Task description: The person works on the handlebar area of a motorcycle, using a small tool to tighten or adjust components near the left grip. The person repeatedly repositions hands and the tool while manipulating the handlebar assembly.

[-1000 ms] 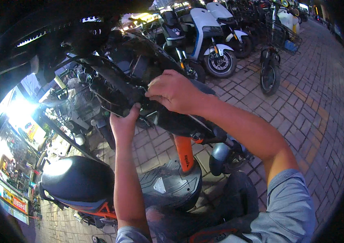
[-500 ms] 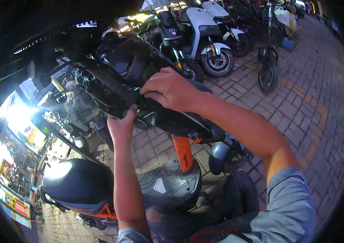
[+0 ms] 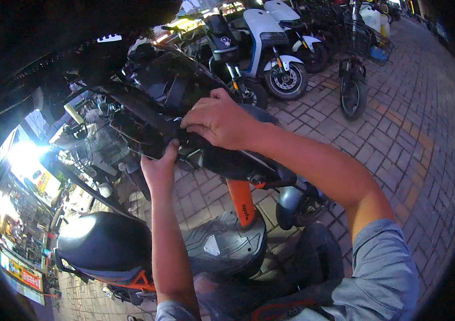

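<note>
An electric scooter with an orange stem [image 3: 242, 200] and a black footboard [image 3: 222, 243] stands in front of me. Its long black upper front part [image 3: 147, 109] lies in shadow, so its details are hard to read. My left hand [image 3: 159, 165] grips the near lower edge of that part, its thumb pointing up and its other fingers hidden. My right hand [image 3: 217, 122] is at the middle of the same part, fingertips drawn together in a pinch against it. Whatever sits between those fingertips is too dark and small to name.
The scooter's black seat [image 3: 104, 241] is at lower left. A dark overhang [image 3: 35, 48] covers the upper left. Beyond are a white-and-blue scooter [image 3: 262, 40] and a bicycle [image 3: 352, 80] on brick paving [image 3: 399, 176]. A bright lamp [image 3: 24, 155] glares at left.
My right hand has shifted slightly left and down along the black part, still pinched. My left hand keeps its grip, and the view has tilted a little.
</note>
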`<state>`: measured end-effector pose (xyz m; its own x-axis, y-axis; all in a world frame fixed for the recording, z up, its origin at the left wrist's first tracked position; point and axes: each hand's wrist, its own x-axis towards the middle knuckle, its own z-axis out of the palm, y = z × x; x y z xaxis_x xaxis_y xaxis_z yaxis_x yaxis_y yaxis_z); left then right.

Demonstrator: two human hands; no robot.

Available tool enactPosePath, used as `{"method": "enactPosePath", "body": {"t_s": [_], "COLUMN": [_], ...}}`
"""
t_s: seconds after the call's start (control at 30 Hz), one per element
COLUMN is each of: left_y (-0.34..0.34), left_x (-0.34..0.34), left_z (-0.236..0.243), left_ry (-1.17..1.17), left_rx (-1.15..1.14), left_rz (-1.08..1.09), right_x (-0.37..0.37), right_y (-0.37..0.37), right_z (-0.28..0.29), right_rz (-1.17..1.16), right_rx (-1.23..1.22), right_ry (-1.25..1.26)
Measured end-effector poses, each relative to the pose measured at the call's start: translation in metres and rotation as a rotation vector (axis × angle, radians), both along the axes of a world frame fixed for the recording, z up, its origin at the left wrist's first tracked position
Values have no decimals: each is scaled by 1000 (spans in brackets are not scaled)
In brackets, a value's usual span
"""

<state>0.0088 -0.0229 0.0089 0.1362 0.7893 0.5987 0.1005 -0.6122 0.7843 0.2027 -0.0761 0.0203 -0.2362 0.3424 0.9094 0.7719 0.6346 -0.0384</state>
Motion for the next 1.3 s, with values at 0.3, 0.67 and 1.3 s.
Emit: {"method": "enactPosePath", "body": {"t_s": [0.3, 0.67, 1.3], "left_y": [-4, 12, 14], "left_x": [-1, -5, -10], "left_z": [5, -6, -6], "left_ry": [29, -3, 36], "left_rx": [-41, -52, -8], "left_rz": [37, -6, -16], "right_x": [1, 3, -2], "right_y": [5, 3, -5], "right_z": [3, 2, 6], "right_rz": [-1, 40, -30], "right_rx": [100, 58, 53], "right_ry": [-33, -23, -155]}}
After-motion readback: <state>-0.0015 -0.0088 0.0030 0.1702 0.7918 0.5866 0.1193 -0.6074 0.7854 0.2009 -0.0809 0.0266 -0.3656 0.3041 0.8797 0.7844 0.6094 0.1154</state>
